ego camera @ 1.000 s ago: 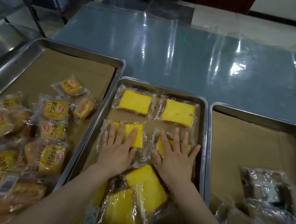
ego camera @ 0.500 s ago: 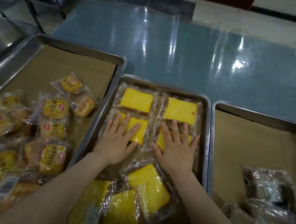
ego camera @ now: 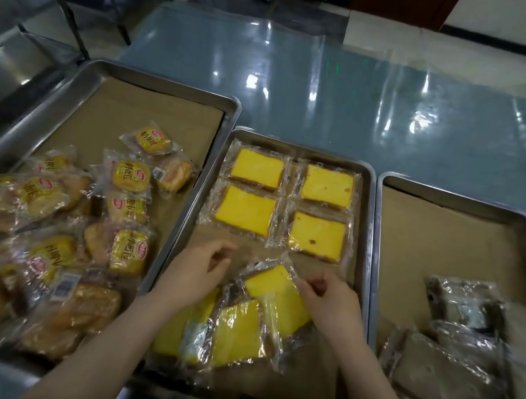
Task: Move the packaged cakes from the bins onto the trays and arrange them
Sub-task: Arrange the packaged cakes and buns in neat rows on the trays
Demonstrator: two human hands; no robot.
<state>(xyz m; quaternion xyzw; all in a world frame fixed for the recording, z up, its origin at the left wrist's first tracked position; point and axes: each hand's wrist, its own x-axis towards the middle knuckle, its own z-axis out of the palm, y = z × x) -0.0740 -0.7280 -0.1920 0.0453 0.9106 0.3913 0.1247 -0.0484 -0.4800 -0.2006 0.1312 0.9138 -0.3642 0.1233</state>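
1. We see three metal trays side by side on a glossy blue table (ego camera: 320, 83), each lined with brown paper.
2. The middle tray (ego camera: 369, 247) holds four wrapped yellow cakes laid flat in a two-by-two block at its far end: far left (ego camera: 256, 168), far right (ego camera: 327, 185), near left (ego camera: 245, 209), near right (ego camera: 316, 236). Their wrappers touch or overlap at the edges.
3. Nearer to us in that tray lies a loose pile (ego camera: 234, 329) of more yellow cakes, tilted and overlapping.
4. Our left hand (ego camera: 193, 272) hovers at the pile's left edge, fingers curled in loosely; we cannot tell whether they grip any wrapper.
5. Our right hand (ego camera: 330, 300) is at the top cake (ego camera: 277, 296) of the pile, thumb and fingertips drawn together on the right edge of its wrapper, as if pinching it.
6. The left tray (ego camera: 157, 80) carries a heap of small wrapped buns (ego camera: 49, 238) with yellow labels.
7. The right tray (ego camera: 520, 219) has dark wrapped cakes (ego camera: 456, 345) bunched at its near end, blurred.
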